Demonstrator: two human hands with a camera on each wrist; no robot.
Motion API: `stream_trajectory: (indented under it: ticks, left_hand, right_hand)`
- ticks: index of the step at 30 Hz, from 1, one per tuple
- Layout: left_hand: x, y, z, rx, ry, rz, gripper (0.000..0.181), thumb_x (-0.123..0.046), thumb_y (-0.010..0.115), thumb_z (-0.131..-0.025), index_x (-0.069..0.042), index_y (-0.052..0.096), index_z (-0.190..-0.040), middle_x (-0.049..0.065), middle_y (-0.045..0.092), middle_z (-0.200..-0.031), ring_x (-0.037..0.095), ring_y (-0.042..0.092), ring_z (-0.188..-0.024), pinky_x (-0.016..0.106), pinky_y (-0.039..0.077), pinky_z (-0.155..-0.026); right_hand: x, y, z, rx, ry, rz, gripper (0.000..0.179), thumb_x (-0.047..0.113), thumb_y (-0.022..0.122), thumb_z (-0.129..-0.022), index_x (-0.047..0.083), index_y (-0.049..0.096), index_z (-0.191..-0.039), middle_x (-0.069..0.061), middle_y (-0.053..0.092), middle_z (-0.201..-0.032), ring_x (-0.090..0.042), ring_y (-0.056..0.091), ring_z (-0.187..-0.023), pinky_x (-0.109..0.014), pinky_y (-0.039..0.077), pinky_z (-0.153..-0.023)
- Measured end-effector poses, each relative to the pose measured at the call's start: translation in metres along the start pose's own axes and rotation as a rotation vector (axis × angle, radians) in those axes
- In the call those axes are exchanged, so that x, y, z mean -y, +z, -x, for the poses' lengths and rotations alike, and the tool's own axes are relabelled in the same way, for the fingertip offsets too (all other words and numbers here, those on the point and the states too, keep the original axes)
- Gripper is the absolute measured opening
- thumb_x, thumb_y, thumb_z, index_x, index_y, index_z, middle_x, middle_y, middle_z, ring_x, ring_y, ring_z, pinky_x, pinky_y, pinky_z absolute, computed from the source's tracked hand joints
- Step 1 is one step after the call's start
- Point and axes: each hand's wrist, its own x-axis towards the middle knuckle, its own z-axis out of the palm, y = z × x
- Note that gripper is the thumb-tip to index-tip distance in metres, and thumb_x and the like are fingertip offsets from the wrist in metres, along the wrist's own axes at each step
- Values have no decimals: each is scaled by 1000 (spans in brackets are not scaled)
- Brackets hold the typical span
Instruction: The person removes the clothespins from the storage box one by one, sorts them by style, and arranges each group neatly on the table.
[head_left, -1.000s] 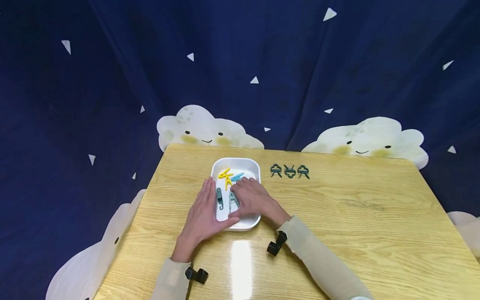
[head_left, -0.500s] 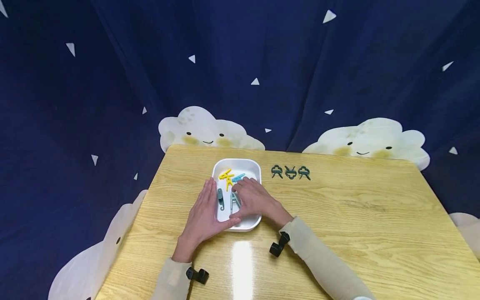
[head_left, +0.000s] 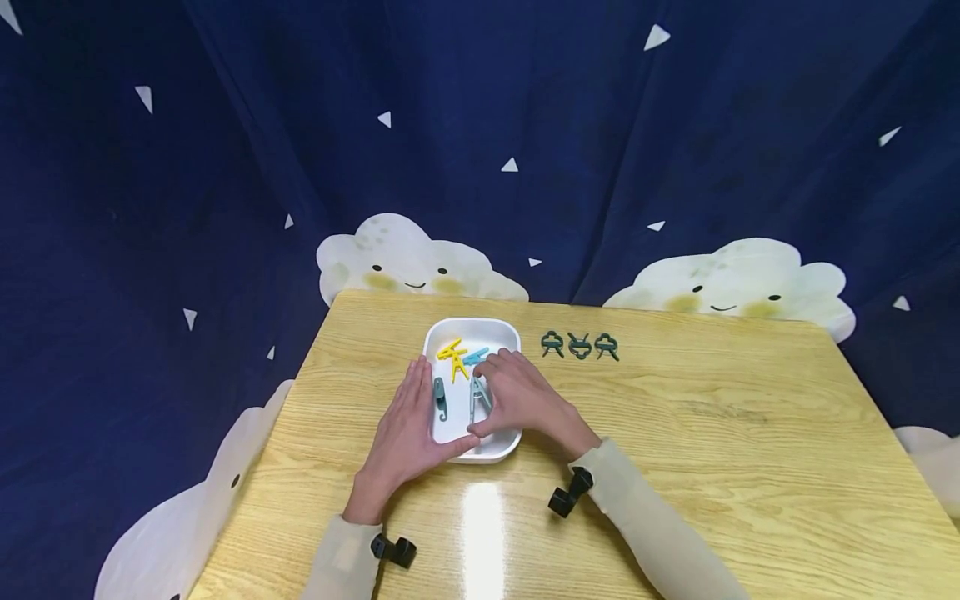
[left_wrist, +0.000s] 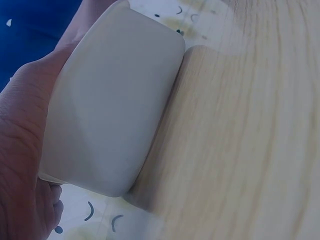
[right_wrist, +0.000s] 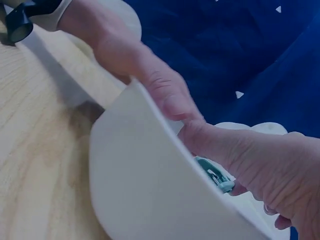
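There are three dark green, clover-shaped plastic clips [head_left: 580, 342], two yellow plastic clothespins [head_left: 456, 360], one light blue plastic clothespin [head_left: 476, 357] as far as the fingers let it show, one dark teal hooked clip [head_left: 440, 390] and one pale grey-green, A-shaped plastic peg [head_left: 476, 386]. One white, round-cornered tray [head_left: 452, 427], one pale wooden table [head_left: 750, 442], two small black wrist cameras [head_left: 405, 552] and two beige sleeves [head_left: 343, 557] also count.

Pegs [head_left: 440, 392] in tray [head_left: 495, 333]; three clips [head_left: 580, 343] right, on table [head_left: 675, 442].
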Motion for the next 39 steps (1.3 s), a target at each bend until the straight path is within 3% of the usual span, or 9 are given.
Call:
stream_trajectory:
  ticks: [10, 21, 31, 39]
  left_hand:
    - [-1, 0, 1, 10, -16, 8, 139, -93, 58, -76, -3, 3, -167, 11, 0, -176, 25, 1, -162, 45, 17, -130]
    - [-1, 0, 1, -1, -10, -3, 140, -92, 59, -75, -2, 4, -167, 15, 4, -176, 26, 2, -162, 46, 18, -130]
    - [0, 1, 0, 0, -16, 11, 140, -91, 61, -75, -3, 3, -167, 14, 4, -176, 26, 2, -162, 46, 18, -130]
    - [1, 2, -1, 4, -23, 4, 140, -94, 58, -74, -4, 4, -167, 13, 4, -176, 25, 2, -162, 46, 19, -130]
  right_hand:
    - [-9, -22, 12, -38, 40, -45, 84, 64, 89, -61, 7, 70, -119, -2, 68, -103, -20, 52, -93, -35, 48, -85]
    - [-27, -39, 27, -62, 153, -85, 91, 64, 89, -61, 6, 68, -127, -11, 70, -123, -34, 59, -122, -55, 45, -111]
    - [-57, -44, 44, -145, 183, -120, 85, 58, 92, -61, 6, 69, -124, -9, 72, -110, -29, 60, -106, -51, 49, -94]
    - [-79, -35, 54, -147, 211, -139, 86, 56, 91, -62, 2, 69, -126, -17, 72, -120, -43, 59, -126, -61, 41, -113]
